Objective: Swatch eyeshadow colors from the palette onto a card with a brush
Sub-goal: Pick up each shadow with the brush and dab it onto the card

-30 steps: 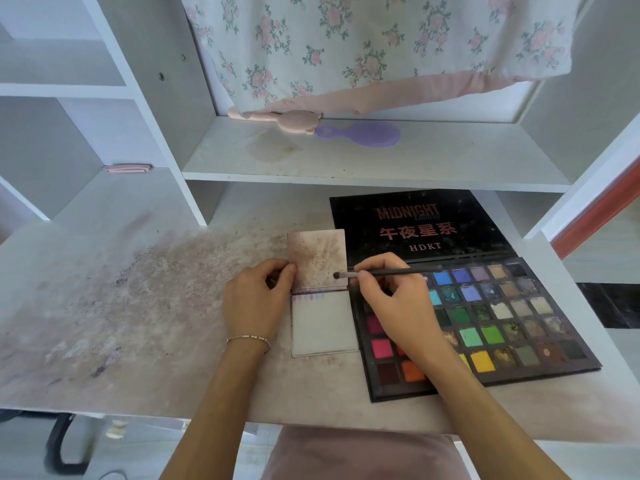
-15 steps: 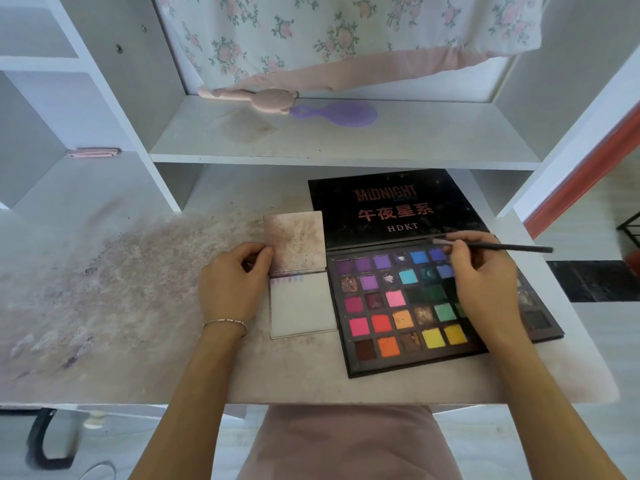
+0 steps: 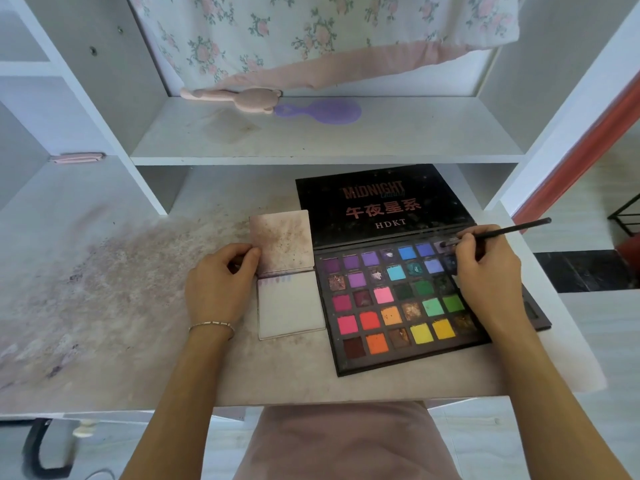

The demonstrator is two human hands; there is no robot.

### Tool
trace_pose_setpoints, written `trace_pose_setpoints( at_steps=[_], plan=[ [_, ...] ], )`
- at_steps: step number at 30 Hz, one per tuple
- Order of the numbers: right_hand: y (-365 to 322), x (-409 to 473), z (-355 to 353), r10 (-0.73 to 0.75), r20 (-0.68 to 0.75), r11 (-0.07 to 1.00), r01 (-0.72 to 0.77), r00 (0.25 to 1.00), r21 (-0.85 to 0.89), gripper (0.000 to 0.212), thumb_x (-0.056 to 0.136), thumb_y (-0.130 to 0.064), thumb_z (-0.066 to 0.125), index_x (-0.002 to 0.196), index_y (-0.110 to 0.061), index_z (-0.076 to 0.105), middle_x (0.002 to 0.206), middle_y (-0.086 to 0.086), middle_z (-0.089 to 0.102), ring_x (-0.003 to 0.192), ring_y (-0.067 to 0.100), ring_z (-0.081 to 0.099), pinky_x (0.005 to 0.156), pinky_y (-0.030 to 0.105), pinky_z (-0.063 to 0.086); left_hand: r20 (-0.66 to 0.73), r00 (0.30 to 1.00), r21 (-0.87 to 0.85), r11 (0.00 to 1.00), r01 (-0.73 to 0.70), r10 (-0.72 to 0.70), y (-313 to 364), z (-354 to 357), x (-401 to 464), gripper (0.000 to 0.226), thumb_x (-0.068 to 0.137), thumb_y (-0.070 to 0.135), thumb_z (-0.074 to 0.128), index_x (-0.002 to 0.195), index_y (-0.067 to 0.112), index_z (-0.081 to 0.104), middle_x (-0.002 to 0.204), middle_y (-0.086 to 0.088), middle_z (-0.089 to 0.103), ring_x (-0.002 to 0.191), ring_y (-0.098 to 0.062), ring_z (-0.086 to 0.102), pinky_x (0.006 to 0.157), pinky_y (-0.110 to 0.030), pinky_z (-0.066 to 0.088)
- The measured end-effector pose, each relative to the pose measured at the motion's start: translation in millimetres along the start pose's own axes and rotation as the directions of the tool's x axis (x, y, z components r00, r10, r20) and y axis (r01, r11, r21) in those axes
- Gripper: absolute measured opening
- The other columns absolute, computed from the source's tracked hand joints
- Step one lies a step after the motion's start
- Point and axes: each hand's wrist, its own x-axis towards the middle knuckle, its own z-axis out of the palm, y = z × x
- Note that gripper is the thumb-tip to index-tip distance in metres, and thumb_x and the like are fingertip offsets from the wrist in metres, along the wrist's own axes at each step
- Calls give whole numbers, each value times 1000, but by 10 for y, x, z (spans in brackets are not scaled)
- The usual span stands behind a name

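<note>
An open black eyeshadow palette with several coloured pans lies on the desk, its lid flat behind it. My right hand pinches a thin black brush, whose tip rests on a pale purple pan in the top row. Left of the palette lies a small white card pad with faint purple swatches along its top edge and a stained cover flipped up. My left hand holds the cover's left edge between thumb and fingers.
The stained white desk sits under a shelf holding a pink bear-shaped brush and a purple mirror. Floral cloth hangs behind. A pink item lies at the far left.
My right hand carried the brush from over the card to the right, and its tip now touches a pan in the palette's top row. The left hand stayed on the cover.
</note>
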Motion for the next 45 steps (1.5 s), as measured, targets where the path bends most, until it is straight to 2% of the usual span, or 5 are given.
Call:
trace_pose_setpoints(
  at_steps=[14, 27, 34, 40, 45],
  plan=[
    [18, 3, 14, -13, 15, 1000, 13, 1000, -23, 11, 94, -16, 43, 85, -14, 48, 67, -9, 51, 63, 0, 50, 50, 15, 33, -4, 1000, -13, 1000, -2, 2, 14, -2, -9, 13, 85, 27, 59, 87, 22, 71, 75, 14, 61, 75, -9, 56, 60, -18, 36],
    [10, -4, 4, -28, -18, 999, 29, 999, 21, 9, 94, -15, 44, 86, -15, 48, 68, -11, 51, 64, 0, 52, 50, 13, 34, 1, 1000, 13, 1000, -10, 10, 2, -3, -5, 15, 86, 27, 58, 91, 21, 71, 79, 10, 62, 77, -11, 56, 68, -24, 38],
    [-135, -98, 39, -192, 106, 979, 184, 976, 87, 19, 90, -8, 49, 85, -27, 47, 71, -16, 54, 71, -9, 57, 50, 9, 45, -4, 1000, 8, 1000, -14, 14, -2, 5, 1, 14, 85, 27, 59, 90, 21, 71, 78, 9, 63, 75, -11, 56, 61, -21, 36],
    [-435, -322, 281, -246, 210, 942, 182, 946, 283, 28, 89, -7, 48, 80, -33, 47, 71, -1, 61, 66, 14, 59, 54, 22, 47, -9, 1000, 3, 1000, -6, 6, -11, 8, -3, 13, 84, 28, 60, 90, 23, 71, 78, 9, 64, 74, -10, 56, 60, -19, 36],
    [-660, -472, 545, -274, 311, 916, 149, 910, 372, 20, 87, -13, 52, 80, -31, 49, 69, 1, 63, 65, 12, 60, 54, 17, 46, -11, 1000, -3, 1000, -10, 10, -5, 6, 1, 12, 83, 27, 61, 88, 23, 71, 77, 7, 66, 71, -9, 55, 58, -20, 37]
  ],
)
